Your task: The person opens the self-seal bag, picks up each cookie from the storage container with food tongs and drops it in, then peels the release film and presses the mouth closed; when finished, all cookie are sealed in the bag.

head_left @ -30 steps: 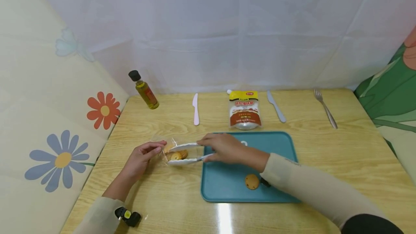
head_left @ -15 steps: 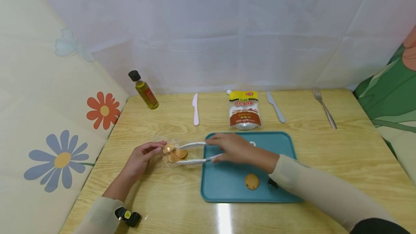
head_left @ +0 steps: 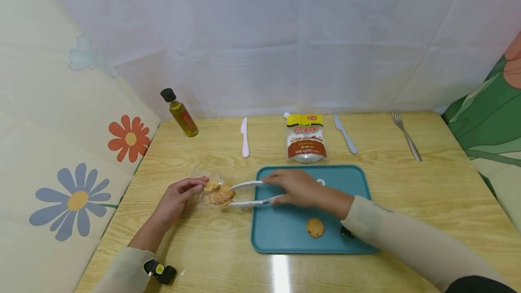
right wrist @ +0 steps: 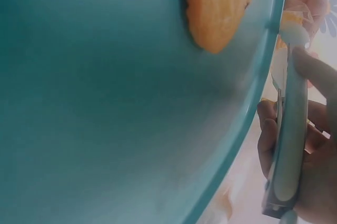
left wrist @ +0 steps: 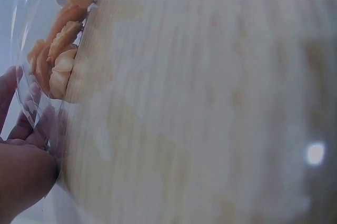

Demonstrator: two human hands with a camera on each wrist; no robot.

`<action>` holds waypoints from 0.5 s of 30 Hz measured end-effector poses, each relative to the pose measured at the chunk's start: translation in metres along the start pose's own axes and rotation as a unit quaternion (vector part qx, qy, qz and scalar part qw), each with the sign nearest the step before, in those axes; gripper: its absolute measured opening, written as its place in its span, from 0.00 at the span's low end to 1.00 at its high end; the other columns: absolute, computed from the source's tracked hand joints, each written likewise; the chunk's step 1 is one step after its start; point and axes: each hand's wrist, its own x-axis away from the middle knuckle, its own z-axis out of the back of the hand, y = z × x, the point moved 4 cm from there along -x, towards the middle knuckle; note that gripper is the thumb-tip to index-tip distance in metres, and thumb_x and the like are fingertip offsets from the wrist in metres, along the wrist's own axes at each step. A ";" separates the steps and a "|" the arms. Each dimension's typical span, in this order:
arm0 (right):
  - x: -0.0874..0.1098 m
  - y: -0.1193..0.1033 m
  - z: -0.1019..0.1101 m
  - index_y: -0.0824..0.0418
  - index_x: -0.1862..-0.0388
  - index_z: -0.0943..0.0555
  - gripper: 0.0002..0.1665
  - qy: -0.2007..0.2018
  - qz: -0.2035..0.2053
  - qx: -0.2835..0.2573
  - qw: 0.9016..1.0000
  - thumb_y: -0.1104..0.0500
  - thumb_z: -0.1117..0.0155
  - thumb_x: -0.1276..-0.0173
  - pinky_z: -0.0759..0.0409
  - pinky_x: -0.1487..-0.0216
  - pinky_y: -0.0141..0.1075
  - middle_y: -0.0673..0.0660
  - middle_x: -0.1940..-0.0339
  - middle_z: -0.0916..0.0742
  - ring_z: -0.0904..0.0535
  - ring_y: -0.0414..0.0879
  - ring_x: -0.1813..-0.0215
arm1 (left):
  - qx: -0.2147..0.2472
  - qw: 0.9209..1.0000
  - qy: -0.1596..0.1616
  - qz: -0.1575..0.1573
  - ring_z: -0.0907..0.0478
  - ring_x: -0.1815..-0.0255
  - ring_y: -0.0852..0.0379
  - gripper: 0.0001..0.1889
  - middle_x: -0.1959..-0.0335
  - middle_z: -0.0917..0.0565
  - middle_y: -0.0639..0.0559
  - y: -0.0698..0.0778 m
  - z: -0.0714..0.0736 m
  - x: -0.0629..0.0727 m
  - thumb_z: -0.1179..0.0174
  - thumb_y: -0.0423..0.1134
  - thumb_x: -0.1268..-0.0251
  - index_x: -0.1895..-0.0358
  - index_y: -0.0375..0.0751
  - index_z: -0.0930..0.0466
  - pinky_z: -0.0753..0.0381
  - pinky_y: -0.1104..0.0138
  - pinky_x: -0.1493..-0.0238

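Left of frame centre, the nearer left hand (head_left: 177,198) pinches the clear bag (head_left: 218,179) of swirled cookies (head_left: 225,193). The right hand (head_left: 296,188) holds parted tongs (head_left: 246,203) pointing left toward them.

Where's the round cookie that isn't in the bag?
In the head view, the round cookie lies on the blue-green tray, between the right hand and the tray's edge closest to the person.
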 end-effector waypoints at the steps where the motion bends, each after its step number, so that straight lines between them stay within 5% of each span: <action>1: 0.000 0.000 0.000 0.52 0.24 0.26 0.39 0.001 0.000 0.000 1.000 0.44 0.27 0.31 0.19 0.40 0.46 0.56 0.30 0.20 0.19 0.48 0.42 | -0.001 1.000 0.000 0.001 0.24 0.39 0.73 0.19 0.44 0.14 0.65 0.000 0.000 0.000 0.39 0.40 0.23 0.41 0.26 0.18 0.28 0.81 0.39; 15: -0.007 -0.009 0.000 0.53 0.26 0.24 0.38 0.012 -0.002 0.026 1.000 0.44 0.26 0.32 0.19 0.37 0.47 0.55 0.30 0.20 0.21 0.51 0.33 | 0.000 1.000 -0.001 0.003 0.24 0.38 0.73 0.20 0.43 0.14 0.65 -0.001 0.001 -0.001 0.39 0.40 0.23 0.40 0.25 0.20 0.28 0.81 0.39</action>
